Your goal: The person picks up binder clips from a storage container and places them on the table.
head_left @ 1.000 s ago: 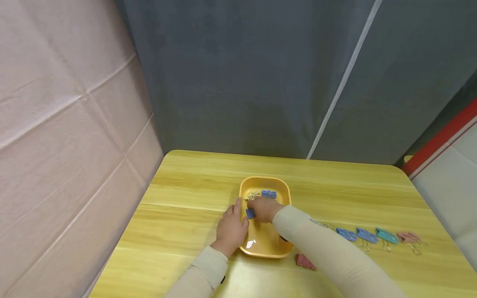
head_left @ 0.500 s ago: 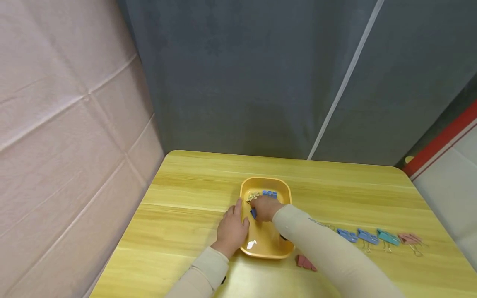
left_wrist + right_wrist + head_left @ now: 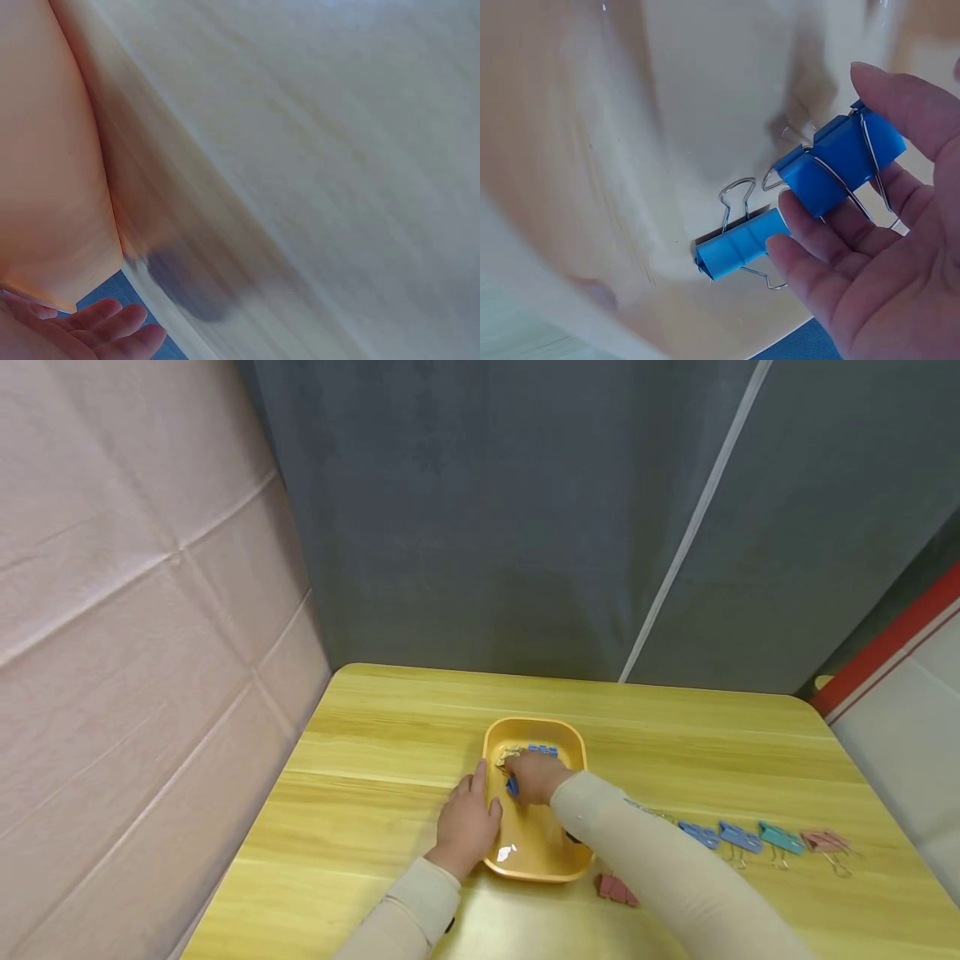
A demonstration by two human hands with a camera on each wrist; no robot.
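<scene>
A yellow-orange plastic tray (image 3: 536,864) stands on the table. My left hand (image 3: 467,822) holds its left rim, with the thumb over the inner side and the fingers along the outside. In the left wrist view the fingers lie close to the tray wall (image 3: 52,150). My right hand (image 3: 536,777) reaches into the tray and holds a dark blue binder clip (image 3: 844,161) between thumb and fingers. A lighter blue binder clip (image 3: 742,244) lies on the tray bottom near the fingertips. Yellow clips (image 3: 512,753) sit at the tray's back left, partly hidden by the right hand.
Right of the tray, two blue binder clips (image 3: 699,834), a teal one (image 3: 780,837) and a pink one (image 3: 825,841) lie in a row. The right sleeve (image 3: 660,852) partly covers more clips. A red binder clip (image 3: 617,890) lies by the tray's front right corner.
My right hand has shifted slightly right inside the tray, and the dark blue clip has moved and turned with it. The left hand and the tray stay almost in place.
</scene>
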